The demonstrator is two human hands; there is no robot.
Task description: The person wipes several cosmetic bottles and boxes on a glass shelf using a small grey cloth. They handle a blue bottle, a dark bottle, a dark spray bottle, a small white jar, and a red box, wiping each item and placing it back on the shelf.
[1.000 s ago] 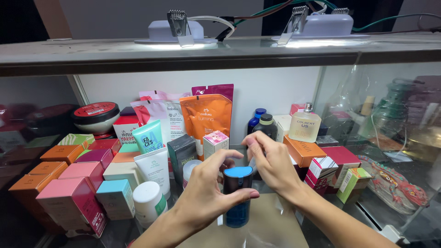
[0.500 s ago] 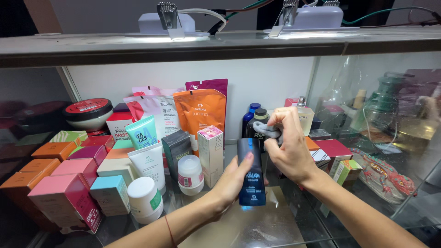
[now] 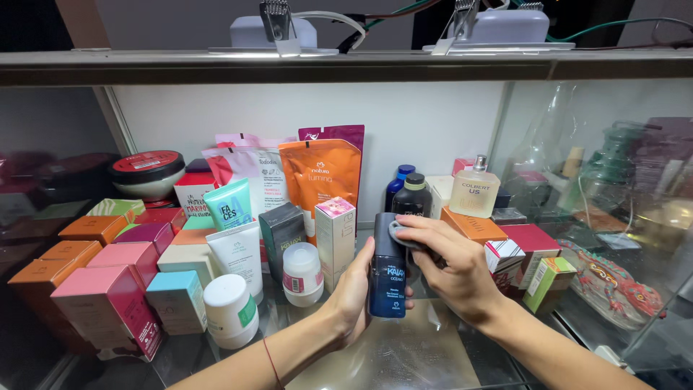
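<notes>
A tall dark blue rectangular bottle is held upright above the middle of the glass shelf, near its front edge. It is gripped from the left by the left hand, whose fingers are curled round its back. The right hand is closed over the bottle's upper right side, pinching a dark grey cap at its top. A small white jar stands just beside the left hand.

Glass shelf before me, crowded with toiletries.
On it stand pink, orange and teal cardboard boxes at my left, a white upright tube, a small white jar, an orange stand-up pouch at the back, and a clear square perfume bottle at my right.
</notes>
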